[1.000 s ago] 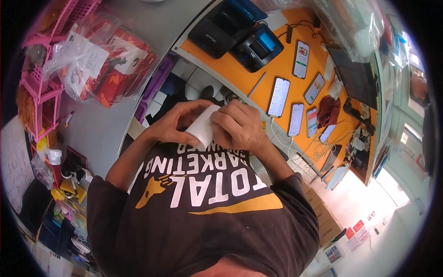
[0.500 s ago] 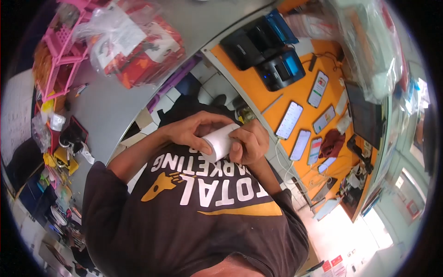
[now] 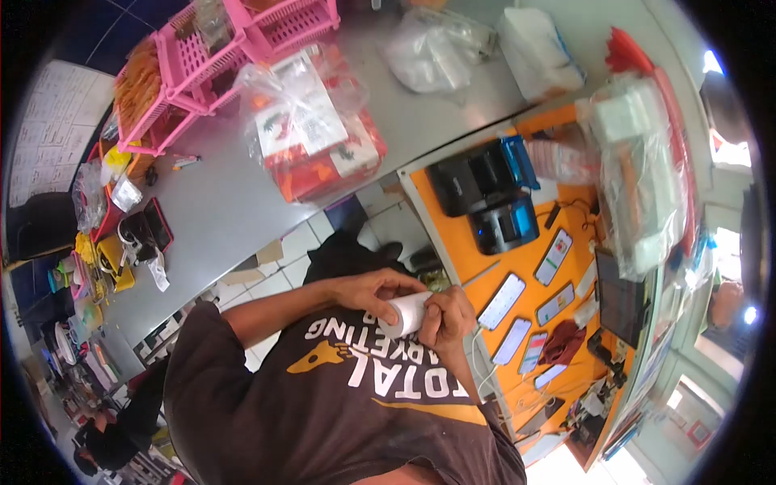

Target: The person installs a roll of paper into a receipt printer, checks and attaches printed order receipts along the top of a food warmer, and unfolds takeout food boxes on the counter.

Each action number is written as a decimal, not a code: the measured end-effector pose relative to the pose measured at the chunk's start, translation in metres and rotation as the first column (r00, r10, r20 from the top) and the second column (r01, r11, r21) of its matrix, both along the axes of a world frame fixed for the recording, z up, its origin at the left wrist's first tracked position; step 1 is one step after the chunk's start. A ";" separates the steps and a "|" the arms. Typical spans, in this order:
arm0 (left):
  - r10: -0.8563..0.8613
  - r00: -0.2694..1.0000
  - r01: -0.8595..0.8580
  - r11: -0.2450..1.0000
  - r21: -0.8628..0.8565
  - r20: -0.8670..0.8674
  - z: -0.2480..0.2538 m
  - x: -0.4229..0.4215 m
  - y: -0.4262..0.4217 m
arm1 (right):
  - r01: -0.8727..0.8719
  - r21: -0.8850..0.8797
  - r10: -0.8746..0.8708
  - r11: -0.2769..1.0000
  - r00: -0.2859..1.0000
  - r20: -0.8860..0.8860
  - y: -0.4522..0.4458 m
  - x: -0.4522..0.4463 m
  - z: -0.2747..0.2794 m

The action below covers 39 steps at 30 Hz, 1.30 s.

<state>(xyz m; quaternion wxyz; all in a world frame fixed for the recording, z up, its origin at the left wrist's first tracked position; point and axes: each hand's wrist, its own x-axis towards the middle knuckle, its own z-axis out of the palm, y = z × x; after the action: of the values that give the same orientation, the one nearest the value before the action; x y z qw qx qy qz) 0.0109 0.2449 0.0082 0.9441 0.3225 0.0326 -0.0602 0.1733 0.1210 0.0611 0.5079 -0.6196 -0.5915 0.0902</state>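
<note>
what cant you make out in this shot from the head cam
White roll, head view: the right hand covers its far end.
The right hand's exact grip, head view: its own curl hides whether it pinches the roll.
Phone screens, head view: writing too small to read.
Shirt lettering, head view: partly behind the roll and right hand.
Pink rack, head view: cut off by the top edge.

I can see the left arm (image 3: 275, 315), bare below the elbow, reaching in across the front. The left hand (image 3: 368, 291) is bent round, with its thumb (image 3: 383, 309) apart from its fingers (image 3: 402, 280). The right arm (image 3: 455, 364) points up, and the right hand (image 3: 449, 315) is curled tight just beside the left.
</note>
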 end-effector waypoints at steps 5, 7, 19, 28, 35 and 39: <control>-0.004 1.000 0.004 1.000 0.019 0.017 -0.010 -0.004 0.003 | -0.024 -0.022 0.024 0.999 1.000 0.012 0.011 -0.004 0.001; 0.025 0.999 -0.024 1.000 -0.012 0.039 -0.017 -0.003 0.002 | -0.027 -0.078 0.028 0.997 0.999 0.018 0.013 -0.004 0.001; -0.053 0.998 0.055 0.997 -0.048 0.029 -0.036 -0.002 0.023 | 0.023 -0.136 -0.029 0.990 0.999 -0.040 0.032 -0.010 -0.001; 0.105 0.994 -0.104 0.992 -0.075 0.014 -0.010 -0.018 0.039 | -0.103 -0.085 0.110 0.991 0.991 0.074 0.067 -0.015 0.015; 0.318 0.947 -0.320 0.943 0.094 0.040 -0.022 -0.052 0.022 | -0.321 -0.038 0.322 0.946 0.944 0.065 0.081 -0.026 -0.011; 0.543 0.840 -0.543 0.839 0.028 0.019 -0.001 -0.088 -0.012 | -0.500 0.078 0.495 0.862 0.866 0.080 0.099 -0.064 0.007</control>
<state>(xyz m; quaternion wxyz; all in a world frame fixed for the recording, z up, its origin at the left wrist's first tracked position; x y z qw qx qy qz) -0.0771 0.2332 0.0076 0.9174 0.3155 0.1185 0.2116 0.1096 0.2198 0.0679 0.4797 -0.4233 -0.7491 0.1718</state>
